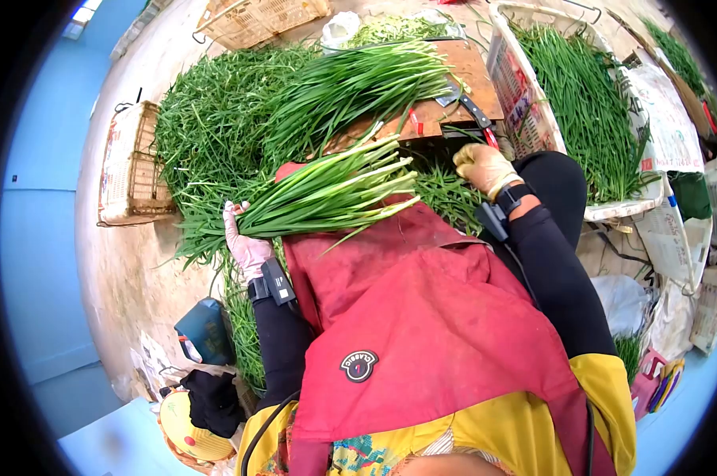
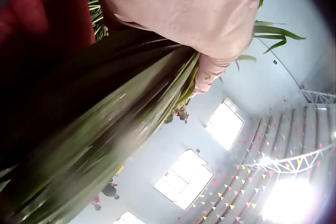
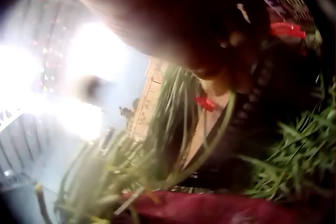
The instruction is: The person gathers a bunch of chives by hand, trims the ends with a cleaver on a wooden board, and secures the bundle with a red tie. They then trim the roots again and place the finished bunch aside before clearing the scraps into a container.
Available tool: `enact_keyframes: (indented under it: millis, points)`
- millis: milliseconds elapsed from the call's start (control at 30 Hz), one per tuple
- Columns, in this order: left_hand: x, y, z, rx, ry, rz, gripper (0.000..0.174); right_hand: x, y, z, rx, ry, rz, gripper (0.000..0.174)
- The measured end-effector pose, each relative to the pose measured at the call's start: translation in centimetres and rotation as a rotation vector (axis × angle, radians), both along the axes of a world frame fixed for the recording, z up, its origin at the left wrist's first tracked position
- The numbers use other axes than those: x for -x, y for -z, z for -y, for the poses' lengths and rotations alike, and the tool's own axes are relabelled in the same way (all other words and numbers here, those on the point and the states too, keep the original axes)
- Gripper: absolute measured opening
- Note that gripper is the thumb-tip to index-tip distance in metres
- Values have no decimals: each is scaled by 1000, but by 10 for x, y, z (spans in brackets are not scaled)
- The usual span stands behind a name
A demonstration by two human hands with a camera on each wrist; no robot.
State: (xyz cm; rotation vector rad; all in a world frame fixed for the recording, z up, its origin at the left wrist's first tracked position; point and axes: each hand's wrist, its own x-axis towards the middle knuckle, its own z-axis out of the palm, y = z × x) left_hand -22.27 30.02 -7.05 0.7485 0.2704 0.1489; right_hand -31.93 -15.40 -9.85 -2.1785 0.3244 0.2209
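My left hand (image 1: 247,246), in a pale pink glove, grips a bunch of garlic chives (image 1: 335,190) by its leafy end, above the red apron. The pale stem ends point right. In the left wrist view the chives (image 2: 142,113) run down from under that gloved hand. My right hand (image 1: 485,169), in a yellowish glove, is held right of the stem ends with its fingers curled. From the head view a gap separates it from the bunch, and nothing shows in its fingers. In the right wrist view a curved stalk (image 3: 224,121) overlaps its fingertips.
Ahead, a larger bunch of chives (image 1: 358,87) lies on a wooden board (image 1: 473,67), beside a black-handled knife (image 1: 476,111). Loose chives (image 1: 216,127) are heaped left. A crate (image 1: 525,103) filled with chives stands right; another crate (image 1: 132,159) stands far left.
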Motion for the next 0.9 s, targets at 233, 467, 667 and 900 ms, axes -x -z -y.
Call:
enact_keyframes:
  millis: [233, 467, 667, 900]
  points:
    - [1, 2, 5, -36, -11, -35, 21, 6, -15, -64, -750, -244, 49, 35]
    - [6, -8, 7, -91, -20, -37, 19, -2, -10, -87, -772, 132, -59, 9]
    - [4, -4, 4, 12, 5, -10, 19, 2, -21, -43, -670, 300, 77, 9]
    - [6, -11, 13, -59, -9, 15, 20, 10, -58, -93, 3, -234, 702, 23]
